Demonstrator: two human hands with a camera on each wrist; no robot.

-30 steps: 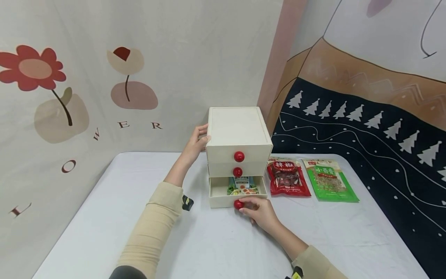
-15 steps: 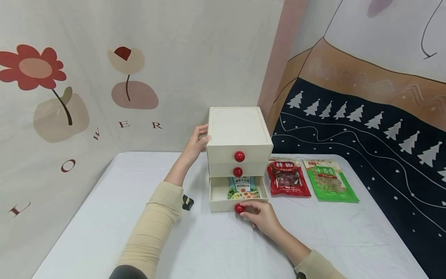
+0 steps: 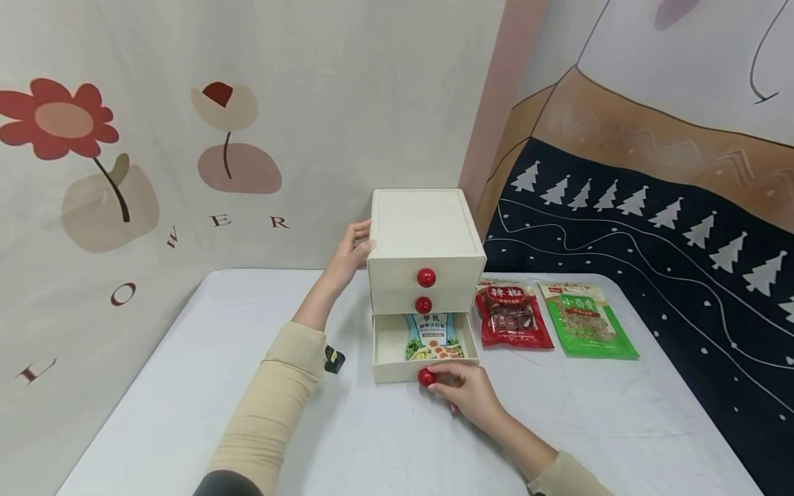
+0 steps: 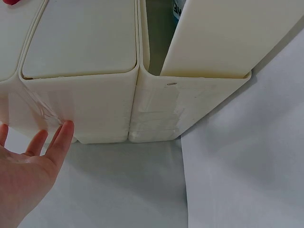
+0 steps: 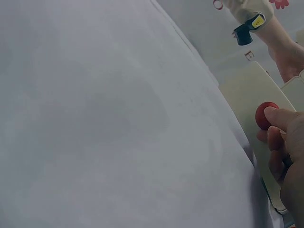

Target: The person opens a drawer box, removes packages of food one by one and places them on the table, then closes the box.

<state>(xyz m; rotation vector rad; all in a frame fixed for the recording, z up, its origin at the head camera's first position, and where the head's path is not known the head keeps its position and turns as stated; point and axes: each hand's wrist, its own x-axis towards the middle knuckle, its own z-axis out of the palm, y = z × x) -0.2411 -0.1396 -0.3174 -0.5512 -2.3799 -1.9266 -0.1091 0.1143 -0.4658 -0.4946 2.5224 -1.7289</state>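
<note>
A cream drawer cabinet (image 3: 422, 224) with three drawers stands on the table, each drawer bearing a round red knob. Its bottom drawer (image 3: 389, 372) is pulled partway out. Inside that drawer lies a blue and white food packet (image 3: 435, 337) with vegetables printed on it. My right hand (image 3: 471, 393) pinches the bottom drawer's red knob (image 5: 264, 114) between thumb and fingers. With fingers extended, my left hand (image 4: 33, 166) rests against the cabinet's left side. The upper two drawers are shut.
To the right of the cabinet lie a red packet of dried chillies (image 3: 513, 315) and a green seasoning packet (image 3: 589, 322). A white cloth covers the table (image 3: 248, 344). A printed wall hanging (image 3: 310, 124) stands close behind, and a dark patterned cloth (image 3: 620, 227) on the right.
My right hand has drawn the bottom drawer further out toward me, so more of the packet inside shows. The left hand has stayed in place on the cabinet.
</note>
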